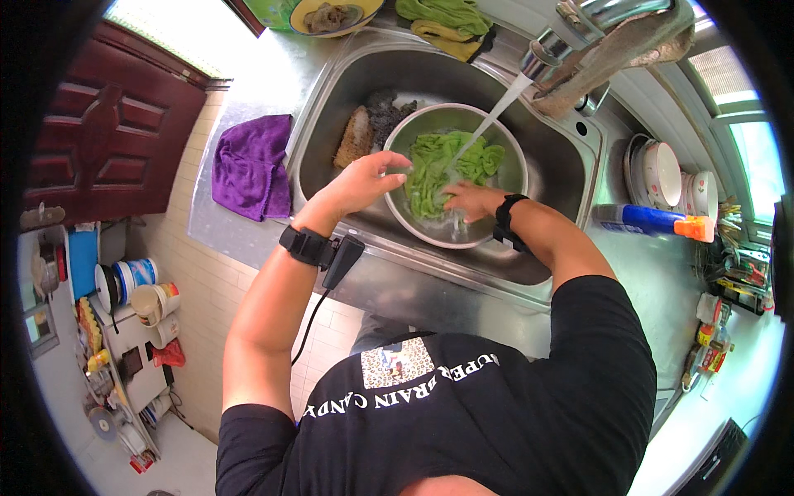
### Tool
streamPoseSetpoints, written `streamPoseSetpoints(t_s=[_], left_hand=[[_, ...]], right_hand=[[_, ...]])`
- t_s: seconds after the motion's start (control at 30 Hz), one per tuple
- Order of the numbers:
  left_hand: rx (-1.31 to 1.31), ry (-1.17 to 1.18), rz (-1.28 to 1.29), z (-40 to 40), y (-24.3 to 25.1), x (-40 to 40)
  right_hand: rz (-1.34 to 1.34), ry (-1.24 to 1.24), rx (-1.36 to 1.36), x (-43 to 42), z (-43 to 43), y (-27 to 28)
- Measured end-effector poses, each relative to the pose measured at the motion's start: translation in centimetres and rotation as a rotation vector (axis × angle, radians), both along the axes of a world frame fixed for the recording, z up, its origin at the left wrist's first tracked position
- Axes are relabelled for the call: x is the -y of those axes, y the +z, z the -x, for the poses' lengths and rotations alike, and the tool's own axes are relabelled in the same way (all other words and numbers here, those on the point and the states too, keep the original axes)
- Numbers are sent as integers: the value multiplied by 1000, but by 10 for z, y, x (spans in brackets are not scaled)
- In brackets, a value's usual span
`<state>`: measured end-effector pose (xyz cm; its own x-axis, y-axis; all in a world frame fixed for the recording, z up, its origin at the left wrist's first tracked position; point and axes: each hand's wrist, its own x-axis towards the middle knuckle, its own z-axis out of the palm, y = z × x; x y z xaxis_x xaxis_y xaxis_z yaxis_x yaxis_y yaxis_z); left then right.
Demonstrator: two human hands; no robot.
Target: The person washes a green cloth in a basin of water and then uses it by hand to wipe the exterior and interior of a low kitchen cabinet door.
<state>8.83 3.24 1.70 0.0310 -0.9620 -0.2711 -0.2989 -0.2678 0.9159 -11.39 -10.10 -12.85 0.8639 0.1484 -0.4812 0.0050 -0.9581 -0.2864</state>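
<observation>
A round metal basin (520, 139) stands in the stainless steel sink (552, 248). Inside it a wet, crumpled green cloth (428, 180) lies in water, while a stream from the faucet (538, 61) falls onto it. My left hand (366, 180) is at the basin's left rim, thumb and fingers apart, with nothing in it. Within the basin my right hand (476, 201) spreads its fingers at the lower right edge of the cloth; some fingertips are hidden by splashing water.
Left of the basin, a brown scrubber (355, 137) and a dark mesh scourer (388, 115) sit in the sink. A purple cloth (253, 167) lies on the left counter. Bowls (661, 173) and a blue bottle (645, 220) occupy the right. Folded cloths (446, 25) rest behind the sink.
</observation>
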Motion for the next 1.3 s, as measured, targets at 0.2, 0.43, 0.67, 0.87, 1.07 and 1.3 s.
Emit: streamPoseSetpoints(t_s=[0.2, 0.43, 0.67, 0.87, 1.07, 1.3], left_hand=[[82, -114, -60, 7, -17, 13], [186, -310, 46, 34, -39, 30], [-99, -220, -182, 47, -46, 59], [-81, 16, -148, 23, -60, 72], [-158, 348, -60, 6, -71, 69], [-98, 464, -140, 5, -49, 45]], right_hand=[[-343, -236, -363, -1, 7, 23], [-685, -544, 182, 5, 15, 165], [-881, -952, 378, 17, 35, 214], [-819, -1306, 320, 51, 44, 133], [31, -820, 322, 46, 21, 39], [0, -409, -116, -4, -16, 27]])
